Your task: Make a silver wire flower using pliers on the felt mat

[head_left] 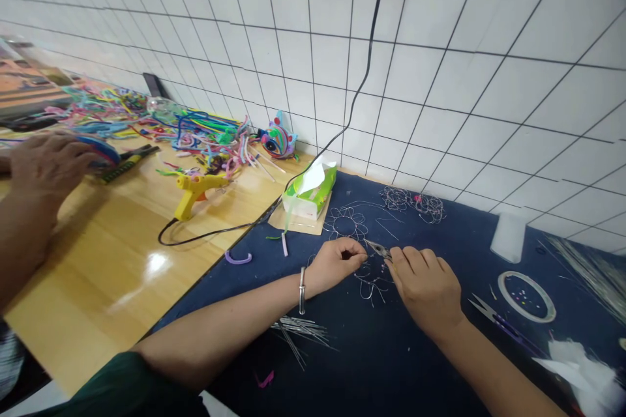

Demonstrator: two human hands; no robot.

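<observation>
The thin silver wire piece with looped petals and small beads (pixel 370 288) lies between the hands on the dark blue cloth (pixel 405 365), right of the wooden table (pixel 122 254). The left hand (pixel 335 266) pinches its far edge, thumb against finger; the right hand (pixel 425 287) is closed around small metal pliers (pixel 379 249), whose bite I cannot tell. It looks light, springy and easily bent, best held at the ring, not the loops. No writing is legible on the green-and-white tissue packet (pixel 313 195).

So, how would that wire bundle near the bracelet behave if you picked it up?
The wire bundle would likely splay or shed pieces, since they lie fanned with no visible tie. Each looks thin yet straight, so probably springy rather than floppy. Being so slender, they should feel light.
</observation>
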